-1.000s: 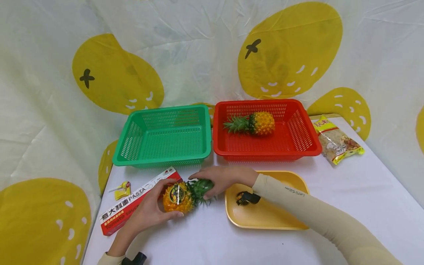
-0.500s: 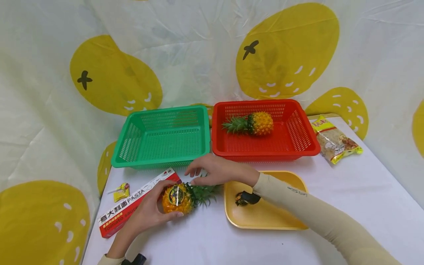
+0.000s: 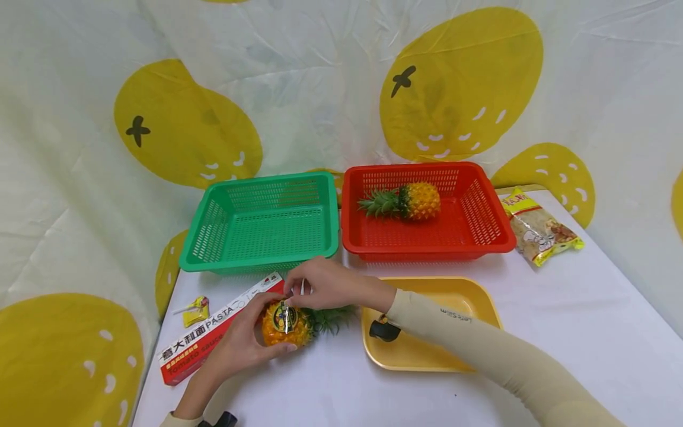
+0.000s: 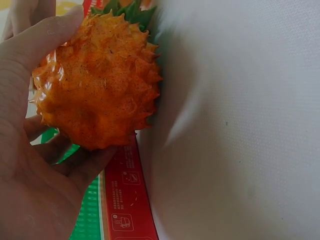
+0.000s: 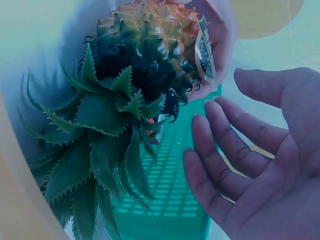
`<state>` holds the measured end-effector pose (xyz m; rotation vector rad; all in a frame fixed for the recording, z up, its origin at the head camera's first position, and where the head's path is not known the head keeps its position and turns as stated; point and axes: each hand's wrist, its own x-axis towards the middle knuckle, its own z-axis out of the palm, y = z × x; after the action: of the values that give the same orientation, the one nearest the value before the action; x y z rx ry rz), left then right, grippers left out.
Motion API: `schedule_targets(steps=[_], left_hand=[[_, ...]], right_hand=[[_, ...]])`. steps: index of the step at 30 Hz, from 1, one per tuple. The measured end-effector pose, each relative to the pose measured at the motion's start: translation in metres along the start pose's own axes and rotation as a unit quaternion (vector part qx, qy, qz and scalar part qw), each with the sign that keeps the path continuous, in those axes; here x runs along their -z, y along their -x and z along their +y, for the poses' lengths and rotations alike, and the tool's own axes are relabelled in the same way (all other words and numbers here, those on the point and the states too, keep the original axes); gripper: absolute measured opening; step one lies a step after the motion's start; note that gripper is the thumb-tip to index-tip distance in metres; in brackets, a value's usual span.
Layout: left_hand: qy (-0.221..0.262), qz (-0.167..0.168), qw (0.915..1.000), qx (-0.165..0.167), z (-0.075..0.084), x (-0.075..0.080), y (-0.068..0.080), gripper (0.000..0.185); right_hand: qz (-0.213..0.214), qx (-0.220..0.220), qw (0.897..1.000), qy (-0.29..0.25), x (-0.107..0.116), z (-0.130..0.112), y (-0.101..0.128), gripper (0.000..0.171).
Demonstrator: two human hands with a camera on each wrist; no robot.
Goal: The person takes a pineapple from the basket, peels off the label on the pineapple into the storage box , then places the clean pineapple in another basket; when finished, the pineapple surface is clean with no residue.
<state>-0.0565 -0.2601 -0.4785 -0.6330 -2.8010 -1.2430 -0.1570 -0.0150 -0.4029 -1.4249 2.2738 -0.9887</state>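
Observation:
A toy-like pineapple [image 3: 285, 329] lies on its side on the white table, a round black label [image 3: 284, 316] stuck on its upper face. My left hand [image 3: 248, 332] holds its orange body from the left, thumb and fingers curled round it in the left wrist view. Above it my right hand [image 3: 331, 286] hovers, thumb and fingertips close to the label. In the right wrist view the right hand's loosely bent fingers [image 5: 232, 150] stand apart from the pineapple and its label, holding nothing. The green crown [image 5: 95, 135] points right, partly hidden under the right hand in the head view.
Behind stand a green basket [image 3: 258, 265] and a red basket [image 3: 427, 249] with another pineapple [image 3: 418, 200] inside. A yellow tray [image 3: 421, 362] lies right, under the right forearm. Around are a pasta box [image 3: 194, 350], a lollipop and yellow packet [image 3: 196, 311], and a snack bag [image 3: 541, 228].
My right hand has let go of the pineapple's crown, risen, and moved left over the label. The left hand keeps its grip on the body, almost unmoved.

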Motion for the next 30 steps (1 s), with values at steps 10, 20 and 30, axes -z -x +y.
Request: schedule_targets(steps=[10,20,30], left_hand=[[0.002,0.003,1.0000,0.000,0.000,-0.001,0.000,0.089],[-0.005,0.009,0.9999,-0.003,0.001,-0.002,-0.001,0.088],[-0.002,0.011,0.9999,-0.011,0.000,-0.002,0.000,0.087]], right_hand=[[0.015,-0.024,0.999,0.023,-0.008,0.000,-0.003,0.010],[0.017,-0.045,0.997,0.052,-0.015,0.002,-0.003,0.013],[0.027,-0.040,0.998,0.038,-0.019,0.004,-0.003,0.014]])
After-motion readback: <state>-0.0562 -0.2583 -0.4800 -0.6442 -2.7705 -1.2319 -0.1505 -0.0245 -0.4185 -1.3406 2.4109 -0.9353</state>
